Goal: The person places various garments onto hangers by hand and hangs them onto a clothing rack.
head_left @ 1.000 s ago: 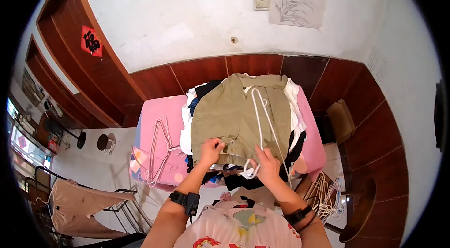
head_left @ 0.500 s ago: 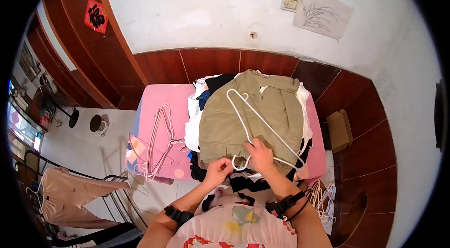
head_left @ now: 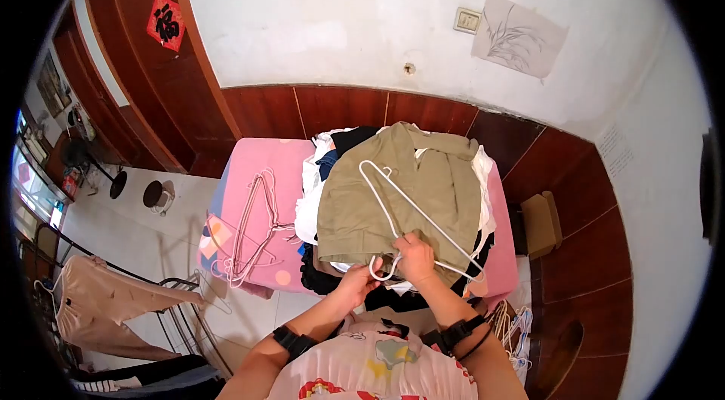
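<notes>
A khaki jacket-like garment (head_left: 351, 200) lies spread on top of a heap of clothes. Over it rests a white clothes hanger (head_left: 424, 206), its hook toward my body and its wide end pointing away. My right hand (head_left: 416, 259) is closed around the hanger by the neck, just above the hook. At the hook itself, my left hand (head_left: 360, 284) has its fingertips pinched together against the curve. Whether those fingertips also catch the garment's hem cannot be made out.
The heap sits on a pink-covered table (head_left: 260, 154). Several pink hangers (head_left: 253, 230) lie at its left side. More hangers (head_left: 513, 332) are bunched low on the right, near a cardboard box (head_left: 541, 224). Beige trousers (head_left: 113, 302) hang on a rack at lower left.
The view has shifted slightly. The hanger lies a little lower and further left in view, still in my right hand. My left fingertips have come closer to the hook.
</notes>
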The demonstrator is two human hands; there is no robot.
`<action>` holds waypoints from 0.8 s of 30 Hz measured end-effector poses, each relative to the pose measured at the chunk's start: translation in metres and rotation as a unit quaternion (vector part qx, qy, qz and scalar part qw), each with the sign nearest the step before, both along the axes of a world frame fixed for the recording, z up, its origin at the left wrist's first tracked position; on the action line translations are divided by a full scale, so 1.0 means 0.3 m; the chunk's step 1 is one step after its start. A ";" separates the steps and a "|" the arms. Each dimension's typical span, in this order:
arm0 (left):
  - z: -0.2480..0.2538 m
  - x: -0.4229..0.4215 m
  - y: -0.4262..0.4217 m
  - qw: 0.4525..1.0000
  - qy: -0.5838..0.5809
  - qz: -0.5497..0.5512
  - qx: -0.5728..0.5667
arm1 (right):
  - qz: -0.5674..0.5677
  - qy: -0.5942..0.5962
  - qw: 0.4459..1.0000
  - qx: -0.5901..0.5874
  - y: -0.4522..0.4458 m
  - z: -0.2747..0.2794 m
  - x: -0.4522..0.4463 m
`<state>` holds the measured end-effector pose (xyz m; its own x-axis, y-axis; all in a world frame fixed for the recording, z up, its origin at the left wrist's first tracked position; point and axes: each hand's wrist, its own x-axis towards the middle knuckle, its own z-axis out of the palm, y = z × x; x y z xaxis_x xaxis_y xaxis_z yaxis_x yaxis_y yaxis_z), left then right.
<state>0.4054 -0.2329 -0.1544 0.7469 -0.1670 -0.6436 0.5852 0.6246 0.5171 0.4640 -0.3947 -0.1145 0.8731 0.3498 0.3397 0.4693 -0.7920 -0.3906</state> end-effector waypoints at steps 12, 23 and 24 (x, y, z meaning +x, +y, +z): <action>0.143 0.043 -0.111 0.983 -0.087 0.160 0.021 | 0.046 -0.020 0.993 0.102 -0.037 0.074 -0.146; 0.455 -0.249 0.039 0.931 -0.298 0.176 0.119 | 0.026 -0.053 0.968 0.245 -0.295 0.240 -0.266; 0.488 -0.307 0.054 0.931 -0.287 0.171 0.149 | 0.008 -0.045 0.973 0.226 -0.306 0.238 -0.268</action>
